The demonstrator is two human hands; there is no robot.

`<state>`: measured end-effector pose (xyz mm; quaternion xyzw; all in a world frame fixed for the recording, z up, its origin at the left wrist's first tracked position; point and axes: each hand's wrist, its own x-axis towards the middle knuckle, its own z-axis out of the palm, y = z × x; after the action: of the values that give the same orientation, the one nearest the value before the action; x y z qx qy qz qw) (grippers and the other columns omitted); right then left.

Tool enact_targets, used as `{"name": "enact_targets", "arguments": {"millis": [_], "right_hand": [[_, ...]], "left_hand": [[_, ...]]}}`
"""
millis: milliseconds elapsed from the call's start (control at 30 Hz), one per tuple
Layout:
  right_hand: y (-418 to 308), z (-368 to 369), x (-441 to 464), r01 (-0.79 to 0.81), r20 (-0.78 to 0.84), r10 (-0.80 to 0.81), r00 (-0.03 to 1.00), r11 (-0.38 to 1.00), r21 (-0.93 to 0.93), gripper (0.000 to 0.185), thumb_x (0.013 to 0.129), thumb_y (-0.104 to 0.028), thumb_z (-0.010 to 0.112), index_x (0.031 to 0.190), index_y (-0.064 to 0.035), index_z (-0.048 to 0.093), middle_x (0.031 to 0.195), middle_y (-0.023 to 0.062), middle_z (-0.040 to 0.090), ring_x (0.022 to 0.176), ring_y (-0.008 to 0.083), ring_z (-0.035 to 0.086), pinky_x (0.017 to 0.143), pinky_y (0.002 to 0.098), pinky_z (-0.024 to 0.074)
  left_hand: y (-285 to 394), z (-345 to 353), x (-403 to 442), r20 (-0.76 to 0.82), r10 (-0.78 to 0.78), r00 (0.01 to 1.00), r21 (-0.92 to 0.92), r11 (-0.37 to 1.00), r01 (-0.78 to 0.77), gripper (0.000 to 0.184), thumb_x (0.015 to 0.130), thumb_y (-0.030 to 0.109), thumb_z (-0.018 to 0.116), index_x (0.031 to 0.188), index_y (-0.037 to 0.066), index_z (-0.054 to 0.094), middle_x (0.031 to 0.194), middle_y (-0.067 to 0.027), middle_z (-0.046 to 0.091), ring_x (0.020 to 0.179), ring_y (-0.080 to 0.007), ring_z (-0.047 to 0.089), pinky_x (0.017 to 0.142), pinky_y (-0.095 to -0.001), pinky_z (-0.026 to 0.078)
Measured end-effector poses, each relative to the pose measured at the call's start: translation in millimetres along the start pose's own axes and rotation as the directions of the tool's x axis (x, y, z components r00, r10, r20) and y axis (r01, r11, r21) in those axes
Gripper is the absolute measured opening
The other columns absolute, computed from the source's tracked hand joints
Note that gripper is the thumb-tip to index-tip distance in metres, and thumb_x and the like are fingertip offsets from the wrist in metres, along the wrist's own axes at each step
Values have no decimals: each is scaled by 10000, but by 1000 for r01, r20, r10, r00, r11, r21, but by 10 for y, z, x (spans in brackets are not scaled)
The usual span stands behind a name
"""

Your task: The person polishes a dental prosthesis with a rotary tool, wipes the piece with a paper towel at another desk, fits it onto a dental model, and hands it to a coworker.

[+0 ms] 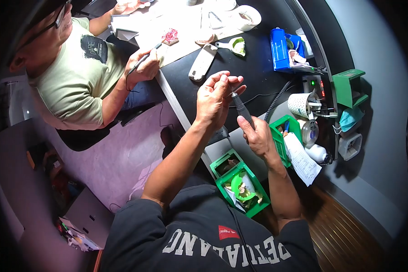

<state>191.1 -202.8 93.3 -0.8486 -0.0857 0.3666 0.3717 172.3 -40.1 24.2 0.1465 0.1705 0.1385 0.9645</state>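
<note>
My right hand [258, 136] is wrapped round a dark rotary handpiece [243, 109], whose tip points up toward my left hand [215, 97]. The fingers of my left hand are pinched together beside that tip; whatever they hold is too small to make out. Above my hands on the black desk [254, 59] lie a whitish elongated case [203, 62] and a spoon-shaped tray with green material [237, 46]. A coiled black cord [278, 100] runs to the right of the handpiece.
A co-worker [72, 77] at the left holds a thin tool by a red piece [171, 36]. Right are a blue bin [280, 52], a dotted white cup [299, 104] and a green bin with paper [302, 158]. Another green bin [258, 209] sits below my hands.
</note>
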Motion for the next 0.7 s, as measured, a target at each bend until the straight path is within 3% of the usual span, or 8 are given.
{"name": "enact_targets", "arguments": {"millis": [200,267,367,400,467,567,667,700], "right_hand": [[91,-87,31,-25,107,9,994,988,152,380,986,-358,667,769,-55,590,615,-19,537,547,88,470,517,297,373],[43,-171,32,-128,220,68,973,953,275,250,960,-186,687,765,-107,550,622,-74,504,497,44,441,459,243,319],[-19,-262,28,-267,339,112,934,850,454,255,942,-108,669,741,-151,519,618,-103,437,474,14,380,430,210,270],[-28,-269,41,-248,301,128,945,879,407,206,943,-104,653,765,-120,550,625,-95,462,477,41,409,435,246,287],[130,-184,130,68,40,-73,997,993,98,146,948,-120,643,832,-42,599,635,-9,569,519,122,528,477,327,391],[108,71,131,213,-330,-309,892,931,-297,172,944,-141,644,931,30,631,700,116,657,621,199,636,580,394,484],[12,75,111,181,-273,-238,932,959,-218,236,944,-175,657,982,57,639,746,197,669,680,217,675,641,400,520],[96,44,146,131,-211,-162,964,980,-152,258,943,-199,665,1006,51,655,737,150,678,676,214,670,645,396,524]], "left_hand": [[-46,41,-150,-26,-80,996,262,962,84,192,1031,157,630,1167,22,634,1258,-142,688,1202,-244,648,1023,-445,538],[-74,10,-175,176,-97,980,466,885,3,373,1039,184,620,1361,-2,588,1364,-111,641,1163,-147,617,1000,-333,501],[-218,63,-291,343,-240,908,399,913,90,422,1021,187,656,1380,-14,564,1299,-104,677,1067,-122,649,921,-277,529],[-281,107,-292,317,-140,938,397,918,3,395,1015,170,667,1352,-17,582,1215,-102,716,978,-103,672,839,-257,552],[-328,113,-305,127,-194,973,362,922,136,365,984,170,718,1284,-18,631,1118,-96,746,915,-113,692,813,-274,571],[-426,175,-312,-50,-18,999,535,844,42,341,932,175,784,1196,-19,691,1034,-82,765,883,-135,708,821,-292,575],[-176,198,-339,9,26,1000,767,641,-24,329,881,168,829,1131,-20,728,990,-87,773,903,-137,713,827,-297,572],[-145,95,-332,54,175,983,829,540,-142,310,866,151,831,1114,-12,744,966,-90,778,898,-122,715,811,-281,565]]}}
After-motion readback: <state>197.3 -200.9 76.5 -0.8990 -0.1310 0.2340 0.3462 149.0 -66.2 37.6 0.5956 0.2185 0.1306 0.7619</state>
